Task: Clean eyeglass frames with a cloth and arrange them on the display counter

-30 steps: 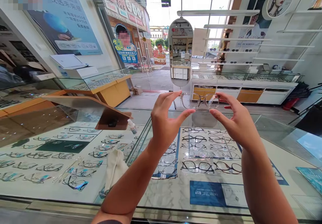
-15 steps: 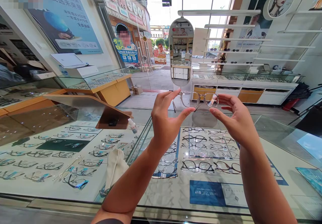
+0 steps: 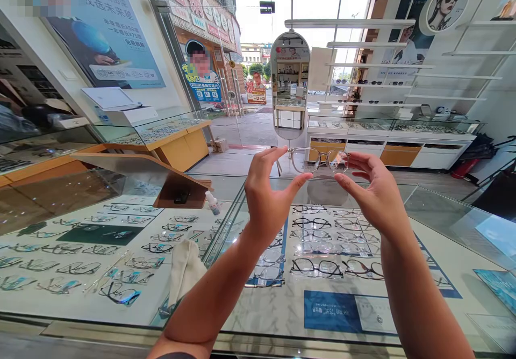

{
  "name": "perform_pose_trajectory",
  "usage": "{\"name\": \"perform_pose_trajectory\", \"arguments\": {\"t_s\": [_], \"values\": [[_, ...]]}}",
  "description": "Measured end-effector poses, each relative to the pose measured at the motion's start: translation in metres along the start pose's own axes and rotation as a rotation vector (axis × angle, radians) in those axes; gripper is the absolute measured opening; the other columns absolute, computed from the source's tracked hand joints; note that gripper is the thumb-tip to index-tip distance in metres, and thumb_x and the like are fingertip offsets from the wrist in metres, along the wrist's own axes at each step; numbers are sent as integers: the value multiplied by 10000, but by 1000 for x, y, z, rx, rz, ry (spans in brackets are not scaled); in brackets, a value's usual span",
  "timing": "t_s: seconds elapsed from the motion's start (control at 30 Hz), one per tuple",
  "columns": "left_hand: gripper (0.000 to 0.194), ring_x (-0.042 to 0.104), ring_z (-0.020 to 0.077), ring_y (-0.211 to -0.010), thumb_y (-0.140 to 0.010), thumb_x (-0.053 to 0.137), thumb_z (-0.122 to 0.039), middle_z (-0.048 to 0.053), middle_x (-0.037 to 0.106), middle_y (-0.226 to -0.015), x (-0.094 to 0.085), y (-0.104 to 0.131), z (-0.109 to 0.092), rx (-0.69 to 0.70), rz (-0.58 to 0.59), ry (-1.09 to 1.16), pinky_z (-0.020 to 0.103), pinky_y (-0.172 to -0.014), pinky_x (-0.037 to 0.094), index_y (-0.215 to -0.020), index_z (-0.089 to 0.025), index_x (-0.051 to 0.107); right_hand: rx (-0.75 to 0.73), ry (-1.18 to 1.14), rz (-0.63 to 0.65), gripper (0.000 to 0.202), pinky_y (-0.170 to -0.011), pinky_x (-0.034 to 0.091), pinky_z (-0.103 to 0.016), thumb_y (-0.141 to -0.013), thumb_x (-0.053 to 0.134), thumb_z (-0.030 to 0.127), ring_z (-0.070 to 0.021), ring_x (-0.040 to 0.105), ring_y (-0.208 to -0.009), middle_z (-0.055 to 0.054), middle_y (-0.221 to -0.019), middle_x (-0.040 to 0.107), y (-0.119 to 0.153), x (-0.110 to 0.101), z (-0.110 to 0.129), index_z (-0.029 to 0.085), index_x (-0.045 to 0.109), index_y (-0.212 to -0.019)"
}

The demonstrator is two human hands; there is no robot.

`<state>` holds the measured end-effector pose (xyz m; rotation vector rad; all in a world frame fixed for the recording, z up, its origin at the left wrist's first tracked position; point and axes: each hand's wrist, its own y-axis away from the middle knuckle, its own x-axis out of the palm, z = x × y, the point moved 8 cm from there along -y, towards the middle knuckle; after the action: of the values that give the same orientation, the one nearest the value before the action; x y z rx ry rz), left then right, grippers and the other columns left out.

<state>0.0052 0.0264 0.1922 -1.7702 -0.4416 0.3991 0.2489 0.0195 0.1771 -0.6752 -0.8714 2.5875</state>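
Observation:
A pair of clear-framed eyeglasses point(image 3: 306, 160) is held up in front of me, above the glass counter. My left hand point(image 3: 271, 184) pinches its left end near the hinge, with the thumb stretched beneath the lens. At the other end, my right hand point(image 3: 368, 187) grips the frame by the right lens, thumb below and fingers behind. Under the hands, rows of glasses point(image 3: 316, 267) lie inside the glass case point(image 3: 274, 316). A blue and white card point(image 3: 330, 309) lies near the front edge.
A cream cloth point(image 3: 183, 270) and a small white bottle point(image 3: 212, 202) are on the left part of the counter. Beside them stands a tilted wooden-edged panel point(image 3: 141, 173). An oval mirror point(image 3: 289, 85) stands beyond the hands.
The glasses have turned very slightly, and my right hand has shifted a little to the left. Both hands keep their hold.

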Motion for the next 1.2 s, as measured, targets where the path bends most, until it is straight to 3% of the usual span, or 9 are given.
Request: {"name": "perform_pose_trajectory", "arguments": {"t_s": [0.23,0.53,0.83,1.2], "values": [[571,706,283,-1223,-850,940,-383,79,739,-1289,1,0,1,-30,15,-13,487,-1021,632,-1349,-288,679,-39,52,-34,583,-1080,590,-587,-930,801,573,-343,697,-1311,-152,-1414,725,1,0,2,241,624,-1375],[587,752,256,-1097,-846,937,-457,92,748,-1270,9,0,24,-164,80,60,437,-893,639,-1337,-277,669,-123,139,-148,538,-1032,602,-562,-942,782,577,-334,715,-1254,-132,-1363,749,4,1,17,271,629,-1357],[585,759,265,-1167,-853,924,-491,109,763,-1283,13,0,42,-286,125,162,418,-901,667,-1327,-253,677,-195,156,-202,479,-1063,602,-543,-992,730,501,-320,699,-1303,-119,-1401,736,9,2,28,278,640,-1405],[573,768,284,-1221,-860,923,-452,135,766,-1337,23,4,55,-338,170,251,380,-861,690,-1345,-273,677,-227,190,-219,472,-1074,599,-553,-998,714,499,-327,699,-1291,-122,-1384,731,10,1,32,292,636,-1415]]}}
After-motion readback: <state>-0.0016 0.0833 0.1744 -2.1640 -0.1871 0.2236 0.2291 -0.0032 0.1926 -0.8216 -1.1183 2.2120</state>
